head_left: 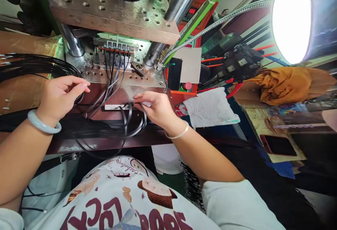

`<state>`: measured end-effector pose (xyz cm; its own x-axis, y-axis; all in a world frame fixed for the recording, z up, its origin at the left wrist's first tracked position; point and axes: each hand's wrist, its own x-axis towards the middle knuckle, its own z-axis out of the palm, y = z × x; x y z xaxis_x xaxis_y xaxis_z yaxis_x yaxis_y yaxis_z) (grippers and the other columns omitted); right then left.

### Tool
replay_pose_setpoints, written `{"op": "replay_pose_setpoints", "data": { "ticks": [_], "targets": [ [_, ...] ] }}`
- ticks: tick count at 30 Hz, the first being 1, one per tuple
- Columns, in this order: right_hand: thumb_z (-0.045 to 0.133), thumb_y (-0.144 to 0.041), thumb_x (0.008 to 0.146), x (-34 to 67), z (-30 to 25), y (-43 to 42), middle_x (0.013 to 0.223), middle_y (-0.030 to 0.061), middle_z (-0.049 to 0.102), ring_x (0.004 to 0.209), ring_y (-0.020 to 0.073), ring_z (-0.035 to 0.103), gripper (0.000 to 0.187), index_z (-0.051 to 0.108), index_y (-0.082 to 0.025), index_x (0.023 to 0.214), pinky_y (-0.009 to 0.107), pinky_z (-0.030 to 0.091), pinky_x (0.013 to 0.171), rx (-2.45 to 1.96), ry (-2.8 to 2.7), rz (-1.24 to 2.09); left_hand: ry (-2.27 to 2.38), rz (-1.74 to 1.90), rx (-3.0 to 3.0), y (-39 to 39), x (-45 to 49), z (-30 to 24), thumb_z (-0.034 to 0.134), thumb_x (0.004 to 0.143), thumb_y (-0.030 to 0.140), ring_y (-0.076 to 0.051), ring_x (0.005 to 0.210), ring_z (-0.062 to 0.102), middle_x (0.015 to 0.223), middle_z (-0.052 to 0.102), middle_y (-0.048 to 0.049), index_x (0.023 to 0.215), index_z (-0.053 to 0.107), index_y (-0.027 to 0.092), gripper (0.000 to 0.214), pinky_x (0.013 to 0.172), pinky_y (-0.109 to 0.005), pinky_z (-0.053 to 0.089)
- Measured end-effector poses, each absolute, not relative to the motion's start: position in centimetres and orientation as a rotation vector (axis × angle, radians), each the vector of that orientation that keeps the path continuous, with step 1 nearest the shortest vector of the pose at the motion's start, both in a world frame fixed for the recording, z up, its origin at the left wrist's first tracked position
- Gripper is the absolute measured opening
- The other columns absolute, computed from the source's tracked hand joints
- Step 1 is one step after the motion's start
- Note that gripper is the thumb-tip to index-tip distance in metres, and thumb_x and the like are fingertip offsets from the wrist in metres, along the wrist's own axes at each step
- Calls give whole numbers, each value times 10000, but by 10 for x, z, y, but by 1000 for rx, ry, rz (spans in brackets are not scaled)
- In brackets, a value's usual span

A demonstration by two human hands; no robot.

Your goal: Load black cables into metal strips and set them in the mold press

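My right hand point(159, 110) pinches black cables point(144, 117) between thumb and fingers, just in front of the press. The cables loop down and left from there. Beside the fingertips lies a narrow white strip point(113, 107). My left hand point(61, 94) is closed at the fingertips, next to a thick bundle of black cables point(39, 63); whatever it may hold is hidden. Several cables hang toward me from a row of grey connectors point(117, 45) seated in a metal mould point(98, 61) on the press bed.
The heavy upper plate point(113, 21) of the press hangs over the mould between steel posts point(72, 40). On the right are a red stop button point(187, 86), a white cloth point(210, 107), a bright lamp point(291, 19) and a phone point(279, 145).
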<state>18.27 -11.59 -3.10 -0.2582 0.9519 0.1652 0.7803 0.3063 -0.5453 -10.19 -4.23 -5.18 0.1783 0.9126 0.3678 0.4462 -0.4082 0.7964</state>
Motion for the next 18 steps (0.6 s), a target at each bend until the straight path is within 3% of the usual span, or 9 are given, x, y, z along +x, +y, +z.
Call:
{"op": "replay_pose_setpoints", "data": {
  "ticks": [4, 10, 13, 16, 18],
  "targets": [
    [575, -85, 816, 169, -53, -92, 920, 77, 748, 899, 193, 671, 188, 744, -151, 865, 301, 472, 844, -1586, -2207, 564, 1286, 1121, 1985, -44, -101, -52, 646, 856, 409, -138, 662, 642, 756, 736, 58, 840, 752, 274, 172, 615, -267, 470],
    [479, -101, 862, 163, -55, -105, 896, 102, 728, 869, 207, 615, 253, 722, -145, 807, 369, 385, 873, -1561, -2444, 375, 1262, 1054, 1973, -44, -98, -55, 622, 865, 438, -169, 741, 673, 785, 738, 49, 831, 745, 290, 196, 701, -281, 494],
    [459, -111, 867, 168, -52, -107, 941, 121, 720, 913, 216, 603, 265, 717, -137, 810, 385, 390, 892, -1543, -2439, 451, 1236, 1098, 1917, -54, -98, -52, 655, 845, 415, -169, 745, 678, 788, 738, 30, 843, 744, 270, 170, 708, -266, 508],
    [510, -208, 877, 192, -47, -91, 1119, 119, 693, 1066, 221, 595, 239, 719, -156, 980, 378, 427, 952, -1374, -2349, 839, 1066, 1054, 1662, -62, -100, -38, 620, 867, 406, -188, 768, 696, 869, 742, -26, 1001, 716, 232, 239, 699, -282, 551],
    [521, -293, 885, 210, -45, -62, 1190, 109, 664, 1071, 223, 609, 338, 648, -179, 1176, 388, 467, 943, -1321, -2209, 977, 959, 848, 1635, -52, -97, -29, 533, 914, 390, -219, 854, 702, 1014, 729, -89, 1187, 639, 192, 353, 743, -334, 576]
  ]
}}
